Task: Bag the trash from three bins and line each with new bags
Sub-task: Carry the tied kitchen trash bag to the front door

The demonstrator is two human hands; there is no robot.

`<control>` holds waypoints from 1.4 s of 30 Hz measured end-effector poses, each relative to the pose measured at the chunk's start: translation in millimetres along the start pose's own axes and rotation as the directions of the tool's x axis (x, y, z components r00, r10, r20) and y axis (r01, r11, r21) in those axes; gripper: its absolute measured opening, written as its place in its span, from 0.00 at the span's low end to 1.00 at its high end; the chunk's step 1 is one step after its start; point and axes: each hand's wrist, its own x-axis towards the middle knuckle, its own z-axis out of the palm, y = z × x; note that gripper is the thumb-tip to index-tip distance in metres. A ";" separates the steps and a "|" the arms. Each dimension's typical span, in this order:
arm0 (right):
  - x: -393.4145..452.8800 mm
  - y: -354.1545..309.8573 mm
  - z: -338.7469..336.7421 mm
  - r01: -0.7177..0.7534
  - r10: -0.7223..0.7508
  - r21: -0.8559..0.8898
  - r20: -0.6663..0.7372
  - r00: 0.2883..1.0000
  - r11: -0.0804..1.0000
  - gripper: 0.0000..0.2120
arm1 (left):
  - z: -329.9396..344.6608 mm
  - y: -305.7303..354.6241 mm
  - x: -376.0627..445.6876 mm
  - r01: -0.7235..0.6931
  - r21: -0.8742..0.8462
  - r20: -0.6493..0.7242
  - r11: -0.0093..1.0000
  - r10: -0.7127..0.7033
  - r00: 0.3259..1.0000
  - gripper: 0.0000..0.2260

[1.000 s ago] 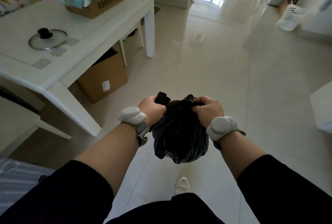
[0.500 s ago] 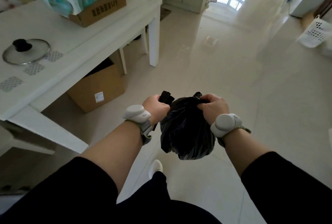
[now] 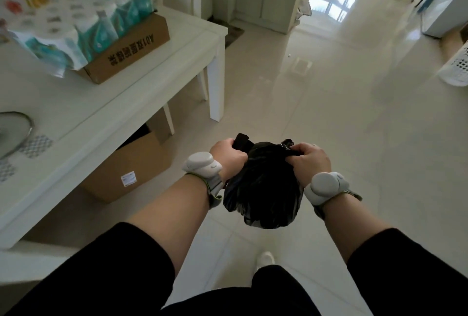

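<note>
Hanging straight down between both wrists, the black trash bag (image 3: 262, 189) has its gathered neck gripped by the left hand (image 3: 228, 156) and pinched by the right hand (image 3: 310, 160).

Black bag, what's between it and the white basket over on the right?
In the head view, only bare glossy floor lies between the black bag, held up by the left hand and right hand, and the basket.

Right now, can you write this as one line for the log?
left hand: grips black trash bag top | right hand: grips other side | bag: hanging above tiled floor | bins: none clearly seen
</note>
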 end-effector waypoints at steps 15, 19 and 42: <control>303.7 -91.6 -7.5 0.108 -0.112 0.032 0.270 0.956 0.994 0.10 | -3.4 126.5 233.9 0.106 -0.153 -0.197 0.982 -0.136 0.971 0.12; 363.3 -115.5 -0.2 0.137 -0.134 0.013 0.310 0.941 0.990 0.11 | -14.5 145.3 285.2 0.147 -0.196 -0.212 0.970 -0.189 0.959 0.12; 752.8 -262.2 42.1 0.274 -0.239 -0.021 0.429 0.871 0.961 0.13 | -73.6 294.2 653.3 0.208 -0.177 -0.333 0.962 -0.258 0.907 0.11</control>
